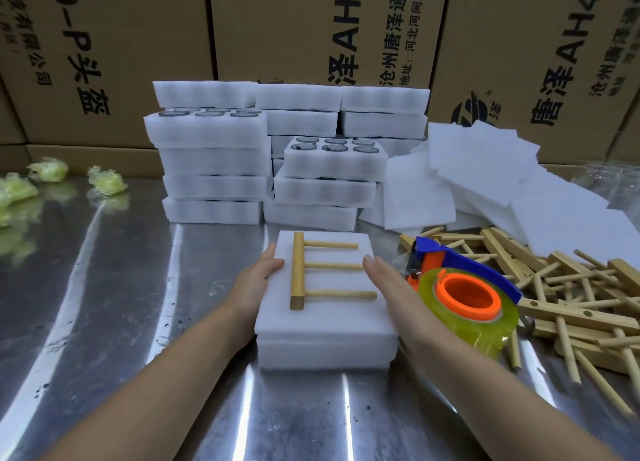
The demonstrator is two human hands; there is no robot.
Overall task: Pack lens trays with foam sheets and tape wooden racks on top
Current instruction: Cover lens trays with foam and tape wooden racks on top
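Two flat hands, left hand (258, 280) and right hand (388, 284), press the sides of the foam-topped tray (325, 343) on the surface (138, 322); the untaped wooden rack (298, 270) on top may slide if jolted.

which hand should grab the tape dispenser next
Probably the right hand: the tape dispenser lies just beside it, while the left hand rests against the left edge of the foam pack and can steady the wooden rack.
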